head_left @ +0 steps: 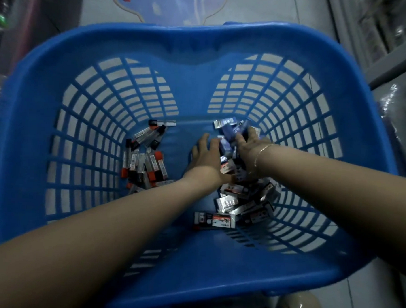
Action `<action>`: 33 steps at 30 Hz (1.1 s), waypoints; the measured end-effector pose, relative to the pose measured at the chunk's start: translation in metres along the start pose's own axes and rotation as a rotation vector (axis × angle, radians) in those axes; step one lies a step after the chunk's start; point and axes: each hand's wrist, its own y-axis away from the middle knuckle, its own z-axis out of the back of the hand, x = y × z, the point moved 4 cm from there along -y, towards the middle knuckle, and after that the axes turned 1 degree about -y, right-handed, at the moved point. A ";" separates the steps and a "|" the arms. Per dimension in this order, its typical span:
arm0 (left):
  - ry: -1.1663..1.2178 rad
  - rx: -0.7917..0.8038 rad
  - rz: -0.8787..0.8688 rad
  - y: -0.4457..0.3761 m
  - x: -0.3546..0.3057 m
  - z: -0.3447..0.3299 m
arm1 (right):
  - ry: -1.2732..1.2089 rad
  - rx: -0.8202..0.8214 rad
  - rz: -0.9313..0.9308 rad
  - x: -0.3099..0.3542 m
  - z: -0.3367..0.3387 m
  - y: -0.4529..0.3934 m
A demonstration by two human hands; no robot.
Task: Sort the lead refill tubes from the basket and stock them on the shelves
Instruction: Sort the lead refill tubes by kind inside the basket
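two piles lie on the floor of the blue basket (61, 61): clear tubes (146, 160) with red and black caps at the left, and small boxes (241, 202) in white, silver and violet at the right. both our hands work the right pile. our left hand (206, 154) lies flat, fingers straight and spread, pressed against the side of the violet boxes (231, 131). our right hand (249, 146) has its grip clamped on a bunch of those violet boxes, fingers curled round them. a thin bracelet (262, 151) sits on the right wrist.

we judge the step in hand to be gathering one kind out of the mix. to do it well:
- keep the left hand as a stop, so the bunch squares up against it.
- take one colour per handful; leave the tubes apart at the left.
- lift only when the stack is even, since loose boxes could slip from the sides.

one white box (215, 219) lies nearest us with a red band and large characters on its face; we cannot read them at this blur. a shelf edge (387, 68) shows at the upper right, its stock unclear.
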 end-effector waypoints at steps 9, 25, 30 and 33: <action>-0.085 0.014 -0.082 -0.018 -0.006 0.001 | -0.817 -0.072 -0.004 -0.017 0.023 -0.026; 0.566 -0.155 0.076 -0.036 0.009 0.044 | -0.234 -0.049 -0.045 -0.028 0.037 -0.003; 0.702 -0.063 0.156 -0.038 0.012 0.042 | -0.356 -0.014 -0.169 -0.006 0.012 -0.024; 0.393 0.007 0.017 -0.037 0.001 0.044 | -0.455 0.055 -0.257 -0.003 -0.003 -0.035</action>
